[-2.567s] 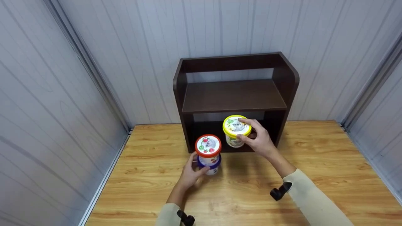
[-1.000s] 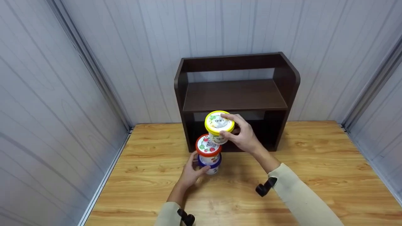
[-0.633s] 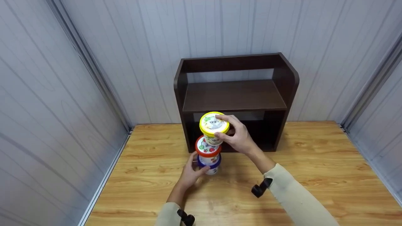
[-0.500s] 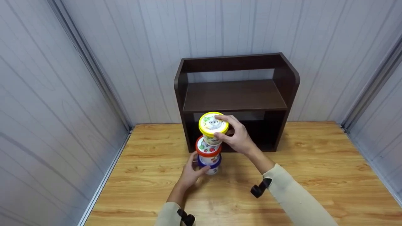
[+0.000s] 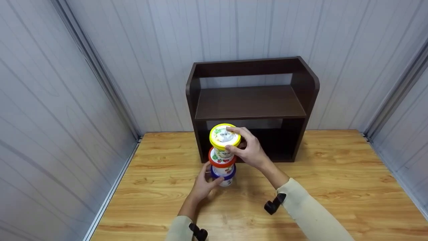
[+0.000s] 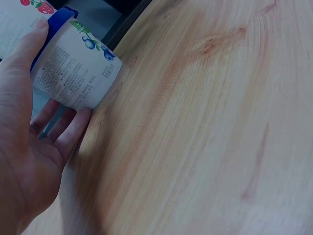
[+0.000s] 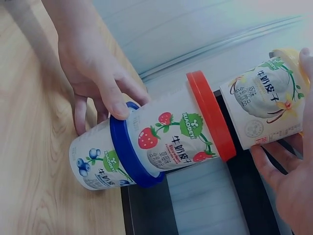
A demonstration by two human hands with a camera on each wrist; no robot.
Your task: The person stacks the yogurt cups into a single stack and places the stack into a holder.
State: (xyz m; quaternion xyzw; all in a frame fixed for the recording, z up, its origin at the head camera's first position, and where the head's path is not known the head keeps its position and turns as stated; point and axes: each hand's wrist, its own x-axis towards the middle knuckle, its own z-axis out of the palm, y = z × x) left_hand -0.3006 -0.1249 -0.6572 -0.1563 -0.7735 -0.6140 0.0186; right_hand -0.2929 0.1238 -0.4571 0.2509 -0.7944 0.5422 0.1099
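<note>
Three yogurt cups stand stacked on the wooden table (image 5: 334, 187). The blue-lidded cup (image 5: 223, 176) (image 6: 73, 73) (image 7: 105, 159) is at the bottom, and my left hand (image 5: 204, 185) (image 6: 29, 147) (image 7: 95, 81) grips it. On it sits the red-lidded cup (image 5: 221, 163) (image 7: 183, 132). My right hand (image 5: 249, 152) (image 7: 288, 181) holds the yellow-lidded cup (image 5: 224, 138) (image 7: 266, 100) on top of the red lid, thumb in front and fingers behind. The right wrist view shows its base at the red lid.
A dark brown two-level shelf (image 5: 249, 102) stands against the back wall just behind the stack, with nothing on its upper board. Grey panelled walls close in the left, back and right. Bare table lies to both sides and in front.
My right hand carried the yellow-lidded cup from in front of the shelf's lower opening leftward and lowered it onto the red lid. The left hand stayed on the blue-lidded cup.
</note>
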